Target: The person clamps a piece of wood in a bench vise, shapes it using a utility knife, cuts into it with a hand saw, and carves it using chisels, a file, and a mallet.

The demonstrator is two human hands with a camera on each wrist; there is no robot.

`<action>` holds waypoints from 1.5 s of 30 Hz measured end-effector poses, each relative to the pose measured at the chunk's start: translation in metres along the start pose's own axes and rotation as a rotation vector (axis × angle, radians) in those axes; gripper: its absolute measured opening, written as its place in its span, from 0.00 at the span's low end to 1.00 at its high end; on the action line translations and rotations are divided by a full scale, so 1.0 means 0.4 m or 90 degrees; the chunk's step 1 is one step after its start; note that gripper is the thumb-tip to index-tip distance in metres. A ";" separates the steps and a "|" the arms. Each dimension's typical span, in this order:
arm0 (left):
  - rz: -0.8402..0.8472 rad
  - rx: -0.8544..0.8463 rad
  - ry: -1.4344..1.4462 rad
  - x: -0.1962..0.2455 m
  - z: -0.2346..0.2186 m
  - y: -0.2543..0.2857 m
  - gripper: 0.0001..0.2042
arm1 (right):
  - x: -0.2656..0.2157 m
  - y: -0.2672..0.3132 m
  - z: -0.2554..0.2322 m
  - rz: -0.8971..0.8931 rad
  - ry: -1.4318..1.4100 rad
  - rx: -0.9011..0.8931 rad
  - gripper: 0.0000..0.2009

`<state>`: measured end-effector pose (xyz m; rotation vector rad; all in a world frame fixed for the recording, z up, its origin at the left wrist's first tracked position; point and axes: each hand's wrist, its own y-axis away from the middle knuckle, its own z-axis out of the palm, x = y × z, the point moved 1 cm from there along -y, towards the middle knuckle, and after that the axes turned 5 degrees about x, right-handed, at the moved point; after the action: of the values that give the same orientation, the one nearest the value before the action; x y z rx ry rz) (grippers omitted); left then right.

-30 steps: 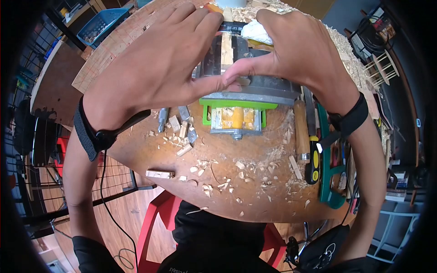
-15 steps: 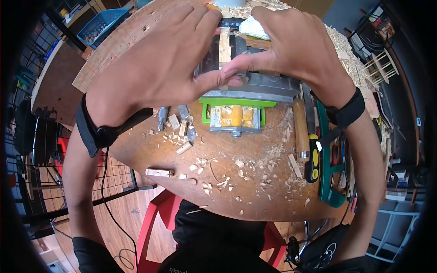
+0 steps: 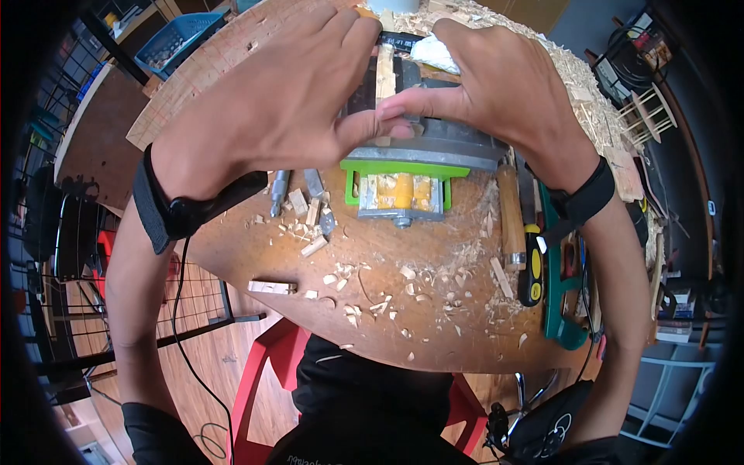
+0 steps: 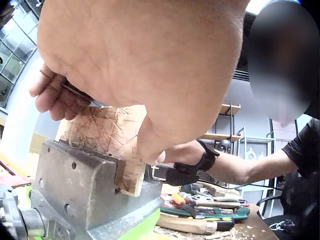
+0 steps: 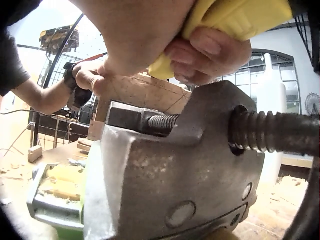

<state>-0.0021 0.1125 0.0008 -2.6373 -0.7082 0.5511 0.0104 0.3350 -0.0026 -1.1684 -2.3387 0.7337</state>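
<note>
A pencil-lined wooden board (image 4: 102, 132) stands upright, clamped in the grey metal vise (image 3: 465, 143). Beyond its top, a black strip with white lettering (image 3: 401, 40) spans between the two hands; it looks like part of a bladed tool. My right hand (image 3: 508, 97) curls its fingers round the tool's yellow handle (image 5: 240, 20), and white wrapping (image 3: 435, 53) shows beside those fingers. At the other end, my left hand (image 3: 267, 108) has its fingers curled over the tool, mostly hidden by the hand in the head view. Both thumbs meet on the near side of the board.
Wood shavings and offcuts (image 3: 314, 246) litter the bench (image 3: 372, 310). Right of the vise lie a wooden-handled tool (image 3: 510, 217), a black-and-yellow handle (image 3: 532, 279) and a green tool (image 3: 566, 333). A blue basket (image 3: 174, 46) stands at the far left.
My thumbs have moved slightly farther from the person, up along the vise, and stay together. The hands and lettered strip shifted a little left, then back right. The grip looks the same.
</note>
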 end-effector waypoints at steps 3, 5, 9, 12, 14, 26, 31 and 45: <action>0.048 0.047 -0.009 0.000 -0.002 -0.007 0.36 | 0.001 0.001 0.001 -0.013 0.006 0.017 0.39; 0.000 -0.052 0.047 -0.002 -0.018 -0.030 0.40 | 0.001 0.002 -0.001 0.001 0.000 -0.008 0.39; -0.051 -0.116 0.104 0.009 -0.027 -0.037 0.44 | -0.002 0.004 -0.008 -0.009 0.001 0.007 0.38; 0.008 -0.078 0.001 0.005 -0.012 -0.023 0.43 | -0.015 -0.003 -0.037 0.015 -0.015 -0.040 0.43; -0.015 -0.090 0.032 0.007 -0.013 -0.023 0.43 | -0.008 -0.002 -0.031 0.031 -0.009 -0.088 0.41; -0.036 -0.099 0.081 0.014 -0.031 -0.027 0.39 | -0.005 0.013 0.006 -0.003 0.002 -0.003 0.38; -0.026 0.048 0.064 0.010 0.010 0.020 0.37 | -0.010 0.014 0.025 0.017 0.023 0.044 0.46; -0.049 0.030 0.118 0.017 -0.009 0.016 0.35 | 0.000 -0.022 -0.007 -0.047 -0.105 -0.003 0.44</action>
<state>0.0073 0.1102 -0.0006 -2.5640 -0.7256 0.2938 0.0067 0.3313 0.0051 -1.0531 -2.5054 0.8270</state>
